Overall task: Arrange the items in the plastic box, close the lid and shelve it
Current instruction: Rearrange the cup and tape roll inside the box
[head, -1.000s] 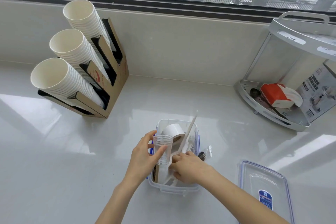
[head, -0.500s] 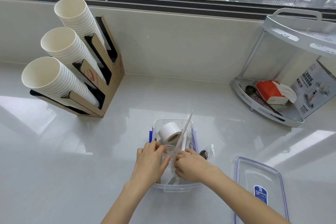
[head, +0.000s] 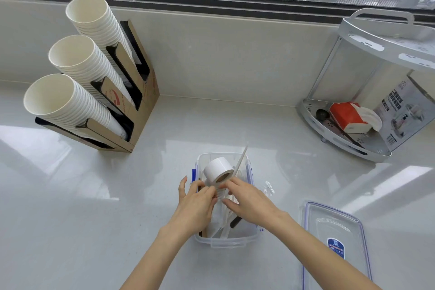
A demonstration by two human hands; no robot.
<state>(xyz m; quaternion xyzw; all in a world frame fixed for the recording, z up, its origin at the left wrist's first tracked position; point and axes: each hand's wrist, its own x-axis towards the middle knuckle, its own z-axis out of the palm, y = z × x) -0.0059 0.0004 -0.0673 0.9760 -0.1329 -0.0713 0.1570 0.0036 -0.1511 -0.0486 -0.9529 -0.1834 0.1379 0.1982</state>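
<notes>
No wording could be made out: the blue label (head: 336, 247) on the clear lid (head: 334, 223), the printed carton (head: 409, 113) and the red mark on the cardboard cup holder (head: 138, 101) were too small or blurred.

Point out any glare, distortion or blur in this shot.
Head view: window light throws bright glare patches on the counter; the wide lens bows the window sill and the shelf rack; the clear cup between both hands is slightly blurred.

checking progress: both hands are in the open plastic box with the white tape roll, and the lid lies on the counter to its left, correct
Not quite. In the head view the lid lies on the counter to the right of the plastic box, not left. Both hands, left and right, are in it by the white tape roll.
</notes>
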